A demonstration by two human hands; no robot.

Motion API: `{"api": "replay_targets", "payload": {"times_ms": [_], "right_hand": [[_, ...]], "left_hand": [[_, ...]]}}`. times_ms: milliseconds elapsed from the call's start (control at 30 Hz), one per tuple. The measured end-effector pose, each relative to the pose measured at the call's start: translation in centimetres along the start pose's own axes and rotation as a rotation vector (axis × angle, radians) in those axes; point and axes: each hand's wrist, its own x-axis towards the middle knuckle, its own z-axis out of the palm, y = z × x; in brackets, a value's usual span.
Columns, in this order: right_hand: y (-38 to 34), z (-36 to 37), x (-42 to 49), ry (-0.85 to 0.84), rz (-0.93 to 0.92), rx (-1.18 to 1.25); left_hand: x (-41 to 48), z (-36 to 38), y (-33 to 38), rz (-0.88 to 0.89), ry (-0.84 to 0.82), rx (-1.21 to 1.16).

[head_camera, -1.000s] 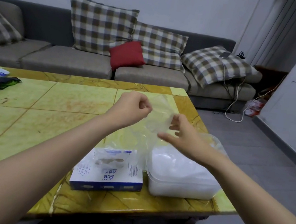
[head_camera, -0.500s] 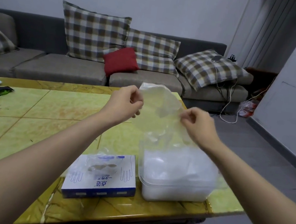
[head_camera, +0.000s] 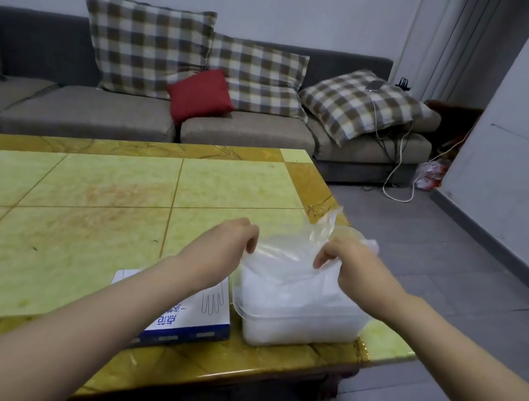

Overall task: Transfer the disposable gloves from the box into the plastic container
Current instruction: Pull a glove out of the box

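The left hand (head_camera: 223,250) and the right hand (head_camera: 354,268) each have their fingers curled, pinching opposite edges of one clear glove (head_camera: 287,255). The glove is spread between them right over the open plastic container (head_camera: 299,327), which is heaped with white gloves. The blue-and-white box (head_camera: 196,317) lies just left of the container, partly under the left forearm, near the front edge of the yellow table (head_camera: 112,198).

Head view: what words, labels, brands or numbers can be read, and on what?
Glove box: large blue characters, upside down to the camera, partly behind the left forearm, too blurred to read.
Plastic container: no text visible.
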Motion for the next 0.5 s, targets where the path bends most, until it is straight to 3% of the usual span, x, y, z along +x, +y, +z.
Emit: {"api": "replay_targets", "payload": {"times_ms": [100,167,333,400,500], "right_hand": [[-0.1,0.7,-0.2,-0.201,0.088,0.020],[-0.2,0.6,-0.1,-0.260,0.102,0.049],[-0.1,0.4,1.1,-0.015,0.017,0.108],[-0.2,0.3,1.5,-0.089,-0.003,0.057],[0.1,0.8,2.0,-0.400,0.051,-0.106]], "left_hand": [[0.1,0.8,0.5,-0.029,-0.164,0.126],[0.5,0.7,1.2,-0.052,-0.172,0.197],[1.7,0.8,3.2,0.015,0.060,0.231],[2.1,1.5,3.8,0.009,-0.047,0.157],[3.1,3.5,3.8,0.006,-0.457,0.134]]}}
